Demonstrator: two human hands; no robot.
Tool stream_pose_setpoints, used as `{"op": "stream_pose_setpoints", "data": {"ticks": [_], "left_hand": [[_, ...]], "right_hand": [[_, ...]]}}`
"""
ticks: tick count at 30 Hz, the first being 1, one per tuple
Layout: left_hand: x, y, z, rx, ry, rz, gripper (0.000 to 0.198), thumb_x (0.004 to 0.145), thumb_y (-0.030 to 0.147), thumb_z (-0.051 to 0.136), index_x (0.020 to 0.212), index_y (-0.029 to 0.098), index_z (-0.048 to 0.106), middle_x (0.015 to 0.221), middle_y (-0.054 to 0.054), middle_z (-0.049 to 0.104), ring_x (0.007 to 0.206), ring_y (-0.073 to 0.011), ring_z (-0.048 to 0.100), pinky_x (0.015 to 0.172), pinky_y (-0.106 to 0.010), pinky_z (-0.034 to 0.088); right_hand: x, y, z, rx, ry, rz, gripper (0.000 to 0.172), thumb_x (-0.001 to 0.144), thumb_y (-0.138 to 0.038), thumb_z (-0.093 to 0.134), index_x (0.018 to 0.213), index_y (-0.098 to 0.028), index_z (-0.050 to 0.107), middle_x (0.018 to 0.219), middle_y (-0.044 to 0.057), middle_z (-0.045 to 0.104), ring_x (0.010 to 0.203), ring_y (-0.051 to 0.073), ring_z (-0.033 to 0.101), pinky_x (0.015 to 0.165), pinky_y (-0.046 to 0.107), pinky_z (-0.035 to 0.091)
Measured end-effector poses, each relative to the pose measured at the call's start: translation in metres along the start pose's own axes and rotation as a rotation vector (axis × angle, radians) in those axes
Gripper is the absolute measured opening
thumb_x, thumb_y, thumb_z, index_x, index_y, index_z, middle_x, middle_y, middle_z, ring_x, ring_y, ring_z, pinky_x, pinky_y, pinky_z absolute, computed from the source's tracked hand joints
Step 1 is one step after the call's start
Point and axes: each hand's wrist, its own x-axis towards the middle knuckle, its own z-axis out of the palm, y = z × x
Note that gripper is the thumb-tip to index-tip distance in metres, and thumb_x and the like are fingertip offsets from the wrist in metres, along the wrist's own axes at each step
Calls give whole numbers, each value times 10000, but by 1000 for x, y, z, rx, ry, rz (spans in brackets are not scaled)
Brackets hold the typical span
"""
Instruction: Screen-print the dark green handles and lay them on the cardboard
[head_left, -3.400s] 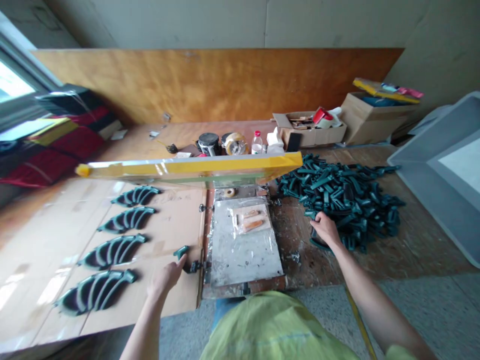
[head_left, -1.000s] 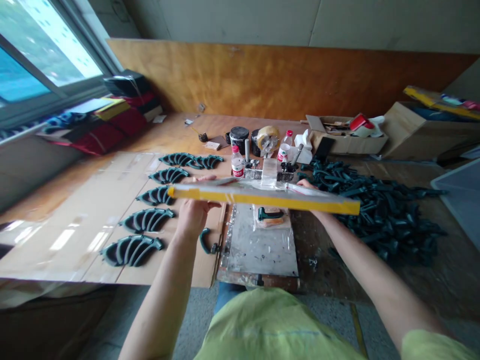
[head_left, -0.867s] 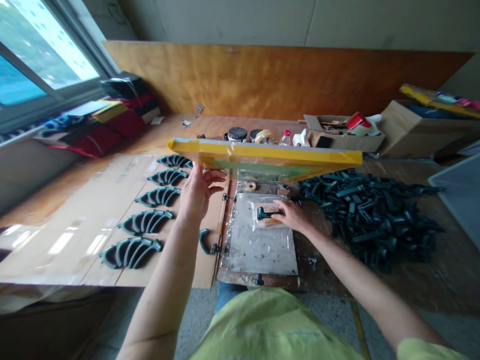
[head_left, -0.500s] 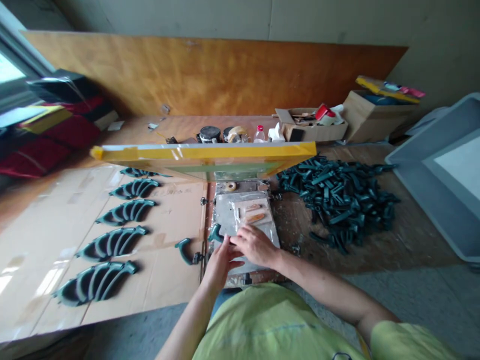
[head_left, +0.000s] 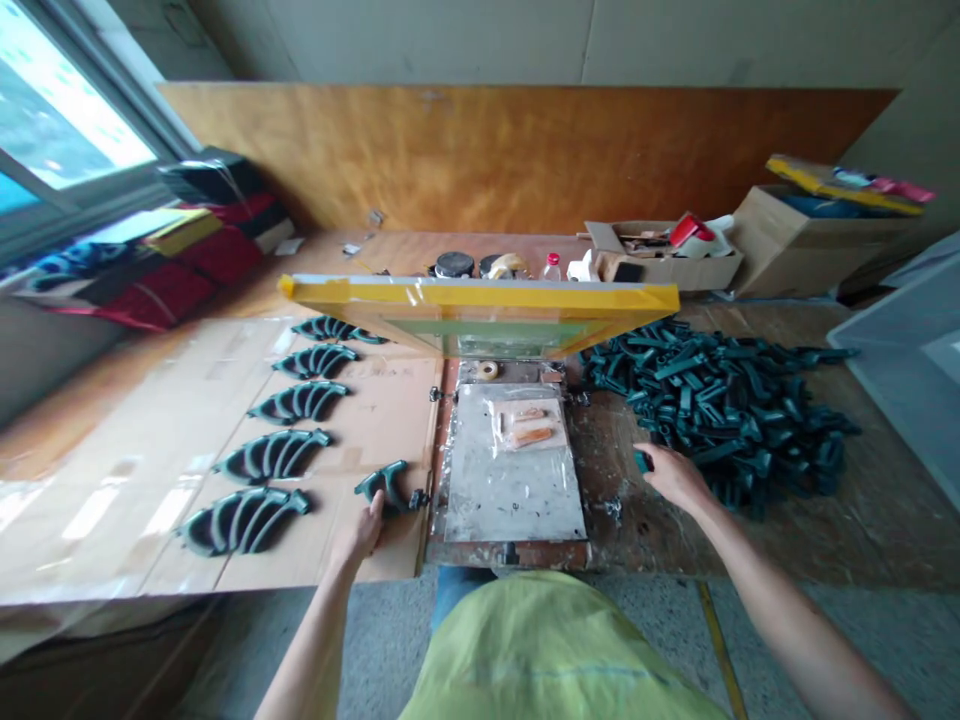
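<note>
- Nearest, the left hand (head_left: 365,530) has its fingers closed in a pinch on a glossy dark-green curved plastic part (head_left: 368,488), on or just over the flat brown cardboard sheet (head_left: 397,410); a matching part (head_left: 397,480) lies just beside it, contact unclear;
- the right hand (head_left: 679,478), also closed, grips a small dark-green plastic piece (head_left: 643,461), mostly hidden, near the jumbled dark-green pile (head_left: 720,410) on the brown table (head_left: 660,545);
- the step seems to be laying one part down while picking another; the next move calls for releasing the left part neatly and bringing the right piece to the flat grey metal plate (head_left: 480,490);
- farther off, the yellow-taped rectangular frame (head_left: 480,295) stands tilted up, leaving access to the plate.
</note>
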Motion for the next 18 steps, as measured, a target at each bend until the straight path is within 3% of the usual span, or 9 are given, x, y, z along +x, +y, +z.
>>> {"op": "stream_pose_setpoints", "data": {"ticks": [2,5,9,11,14,16,18], "left_hand": [[4,17,-4,50,-8,-38,445,639,614,632,465,226,500,270,-33,370,259,-219,398,354,-305,309],[10,63,-15,39,4,31,418,637,605,665,606,192,610,340,-11,418,313,-200,446,377,-270,322],[2,155,-24,-143,26,312,554,790,694,468,993,210,643,588,-5,586,457,-131,522,476,-217,396],[-11,203,-26,-445,27,570,586,833,684,431,1137,207,585,609,2,602,449,-110,501,476,-203,394],[-31,255,-25,-729,-46,742,568,842,703,400,1049,201,564,578,11,597,416,-96,475,448,-196,383],[-40,269,-23,-769,-84,768,544,853,698,383,904,189,569,552,1,587,410,-99,477,439,-204,392],[-45,265,-23,-756,-70,758,529,870,667,389,800,176,575,550,-18,591,425,-108,496,442,-215,406]], "right_hand": [[13,-39,-12,209,83,-122,572,713,-119,606,1268,-259,589,987,38,691,869,200,650,812,317,488],[36,-105,-16,441,139,-457,461,753,-148,619,1201,-253,645,962,22,669,883,179,625,841,327,485],[61,-163,8,292,160,-753,307,813,-103,604,1056,-244,728,949,48,650,921,187,564,860,340,457],[65,-174,20,156,166,-793,274,845,-131,599,1055,-247,732,922,53,645,923,194,538,859,339,441],[61,-177,29,7,197,-777,291,885,-177,570,1132,-260,701,963,62,648,979,207,524,877,339,423],[53,-177,29,-52,219,-751,333,888,-164,559,1186,-261,672,1027,72,650,1021,212,531,887,335,426],[48,-174,24,-65,225,-745,367,875,-161,577,1222,-256,647,1092,80,654,1040,213,553,895,336,443]]}}
